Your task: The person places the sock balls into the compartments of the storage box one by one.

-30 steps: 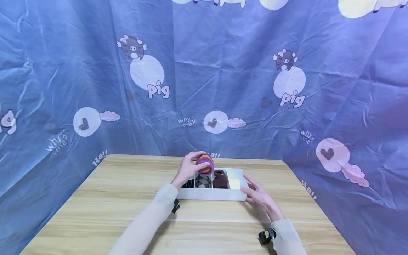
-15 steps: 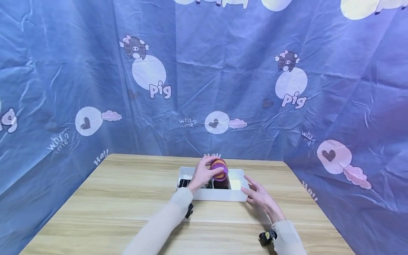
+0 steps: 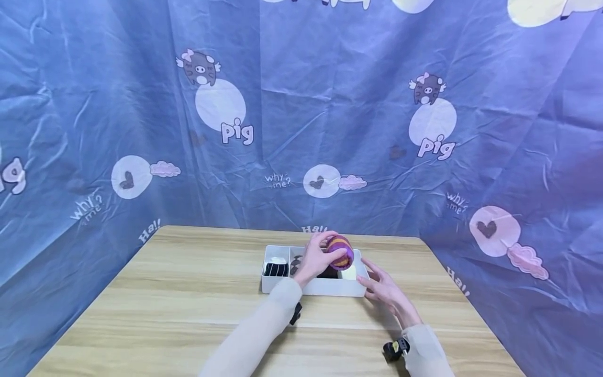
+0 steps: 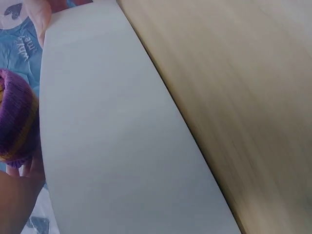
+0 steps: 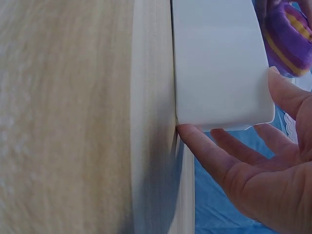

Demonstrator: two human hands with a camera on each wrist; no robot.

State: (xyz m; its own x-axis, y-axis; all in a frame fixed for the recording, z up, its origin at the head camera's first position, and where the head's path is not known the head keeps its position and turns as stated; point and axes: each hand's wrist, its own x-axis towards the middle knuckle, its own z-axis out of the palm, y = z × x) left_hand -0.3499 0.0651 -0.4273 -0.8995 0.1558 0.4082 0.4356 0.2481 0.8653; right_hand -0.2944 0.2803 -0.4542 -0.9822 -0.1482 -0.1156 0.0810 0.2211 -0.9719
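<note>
My left hand (image 3: 315, 260) pinches a rolled-up purple and orange striped sock (image 3: 341, 252) between thumb and fingers. It holds the sock over the right part of a white divided box (image 3: 313, 287). In the right wrist view, my right hand (image 5: 265, 178) grips the box's end, thumb at the upper edge and index finger at the bottom corner. A black sock with white stripes (image 3: 276, 269) lies in the leftmost compartment. A grey checkered sock (image 3: 296, 262) and a dark brown one (image 3: 331, 273) sit in the middle compartments, partly hidden by my left hand. The pale rightmost compartment is partly covered.
The box stands on a light wooden table (image 3: 188, 293), towards its back edge. Behind and beside the table hangs a blue curtain (image 3: 282, 131) with pig prints. Each wrist wears a black camera strap.
The left hand has carried the striped sock to the right across the box, from above the checkered sock towards the rightmost compartment. My right hand has stayed at the box's end.
</note>
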